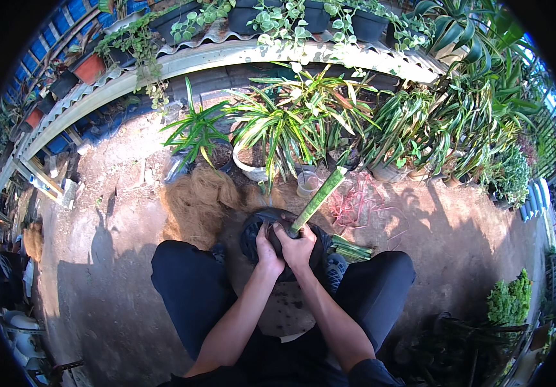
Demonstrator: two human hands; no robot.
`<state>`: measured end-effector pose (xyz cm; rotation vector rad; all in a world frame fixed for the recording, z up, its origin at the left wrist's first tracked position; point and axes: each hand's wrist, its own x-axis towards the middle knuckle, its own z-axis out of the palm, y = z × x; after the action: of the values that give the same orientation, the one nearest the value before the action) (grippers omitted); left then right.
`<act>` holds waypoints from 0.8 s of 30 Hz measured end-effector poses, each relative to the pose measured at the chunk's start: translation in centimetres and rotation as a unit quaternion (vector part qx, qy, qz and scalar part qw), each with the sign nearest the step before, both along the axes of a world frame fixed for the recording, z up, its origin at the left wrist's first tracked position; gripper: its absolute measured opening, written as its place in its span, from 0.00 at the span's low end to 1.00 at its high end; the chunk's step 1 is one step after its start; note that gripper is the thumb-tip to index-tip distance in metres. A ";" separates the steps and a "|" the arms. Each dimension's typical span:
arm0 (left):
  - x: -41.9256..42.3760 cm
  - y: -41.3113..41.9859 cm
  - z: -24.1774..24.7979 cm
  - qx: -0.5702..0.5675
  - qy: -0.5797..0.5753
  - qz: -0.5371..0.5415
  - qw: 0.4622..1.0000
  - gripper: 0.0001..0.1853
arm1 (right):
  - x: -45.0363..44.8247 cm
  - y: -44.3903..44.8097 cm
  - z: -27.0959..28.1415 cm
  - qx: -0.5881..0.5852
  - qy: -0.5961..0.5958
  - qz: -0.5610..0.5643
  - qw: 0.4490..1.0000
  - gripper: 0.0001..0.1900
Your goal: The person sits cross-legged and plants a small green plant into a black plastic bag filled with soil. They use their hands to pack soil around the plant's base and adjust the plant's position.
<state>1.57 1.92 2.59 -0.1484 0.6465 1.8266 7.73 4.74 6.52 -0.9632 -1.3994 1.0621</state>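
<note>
Low between my knees, both hands are pressed together around a dark rounded clump [275, 240], which looks like moist potting soil. My left hand [267, 251] cups its left side. The thumb and fingers of my right hand [298, 245] close around the base of a thick, mottled green snake plant leaf [321, 196]. The leaf slants up and to the right, its far end cut straight. Its lower end is hidden in the clump and fingers. Beneath my hands is a black plastic bag [249, 237]; its contents are mostly hidden.
Brown coconut fibre [200, 203] lies ahead to the left. A clear plastic cup [308, 183], tangled pink twine [355, 200] and a stack of cut green leaves [352, 249] lie ahead and right. Potted plants [278, 128] line a raised ledge [200, 63].
</note>
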 end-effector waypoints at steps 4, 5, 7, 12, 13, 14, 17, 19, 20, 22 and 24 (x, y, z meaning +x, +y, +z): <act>-1.0 -0.5 0.7 0.007 0.010 -0.064 0.998 0.19 | 0.3 0.6 0.3 0.056 -0.025 0.059 0.996 0.14; -1.1 -0.6 0.6 -0.027 0.019 -0.067 0.997 0.20 | 0.4 1.0 0.4 0.010 -0.051 0.074 0.996 0.14; -1.0 -0.8 0.4 -0.056 0.050 -0.068 0.995 0.19 | 0.7 1.7 0.6 -0.082 -0.109 0.103 0.985 0.14; -0.8 -0.9 -0.1 -0.053 0.074 -0.042 0.995 0.19 | 0.2 1.2 0.2 0.007 -0.067 0.101 0.993 0.09; -0.9 -0.9 0.0 -0.074 0.076 -0.037 0.994 0.18 | 0.1 1.1 0.2 0.008 -0.065 0.094 0.993 0.09; -0.8 -1.0 0.1 -0.067 0.066 -0.027 0.995 0.18 | 0.1 0.9 0.1 0.005 -0.062 0.088 0.994 0.09; -1.1 -1.4 0.8 -0.050 -0.033 0.000 0.998 0.18 | -0.3 0.9 0.3 -0.006 -0.059 0.076 0.995 0.10; -1.1 -1.8 1.0 -0.027 -0.048 0.007 0.998 0.18 | -0.3 0.6 0.6 -0.026 -0.056 0.050 0.997 0.11; -1.3 -1.6 1.0 -0.027 -0.041 0.002 0.999 0.17 | -0.5 0.5 0.8 -0.057 -0.058 0.040 0.996 0.12; -1.3 -1.6 0.7 -0.011 -0.031 -0.002 0.999 0.17 | -0.2 0.5 1.1 -0.027 -0.115 0.070 0.990 0.14; -1.1 -1.5 0.2 0.000 -0.019 0.007 1.000 0.18 | 0.4 0.8 1.4 0.029 -0.198 0.133 0.971 0.16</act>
<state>0.44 0.42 2.75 -0.1870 0.6201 1.8338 8.08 5.51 7.97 -1.0003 -1.9215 1.0528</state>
